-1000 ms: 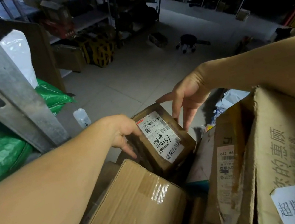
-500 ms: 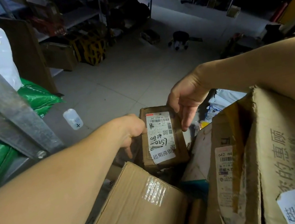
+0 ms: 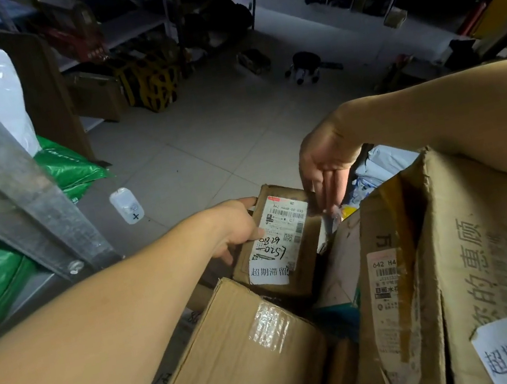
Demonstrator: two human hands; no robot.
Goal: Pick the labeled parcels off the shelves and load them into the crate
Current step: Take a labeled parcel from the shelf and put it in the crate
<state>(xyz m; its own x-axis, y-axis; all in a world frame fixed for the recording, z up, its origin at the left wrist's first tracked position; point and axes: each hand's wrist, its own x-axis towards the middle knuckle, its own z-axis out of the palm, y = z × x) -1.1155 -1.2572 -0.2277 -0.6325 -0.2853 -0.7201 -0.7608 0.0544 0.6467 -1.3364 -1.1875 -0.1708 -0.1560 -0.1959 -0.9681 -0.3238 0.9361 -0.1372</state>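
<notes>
A small labeled parcel [image 3: 282, 240] is held at its left edge by the left hand [image 3: 237, 225] among larger cartons.

The parcel is seen tilted, label up, wedged between a taped brown carton [image 3: 241, 363] below it and a tall torn carton [image 3: 397, 285] to its right; its lower edge is covered by the taped carton. The left hand's thumb is laid on the white label and its fingers are curled under the parcel's side (their tips are hidden). The right hand [image 3: 325, 162] is held over the parcel's far right corner with fingers straight and pointing down; whether the tips touch the cardboard cannot be made out. No crate wall can be distinguished beneath the cartons. A metal shelf post [image 3: 7, 187] is cut off at the left, with green bags [image 3: 72, 169] behind it. The far shelving is too dark to be read.
</notes>
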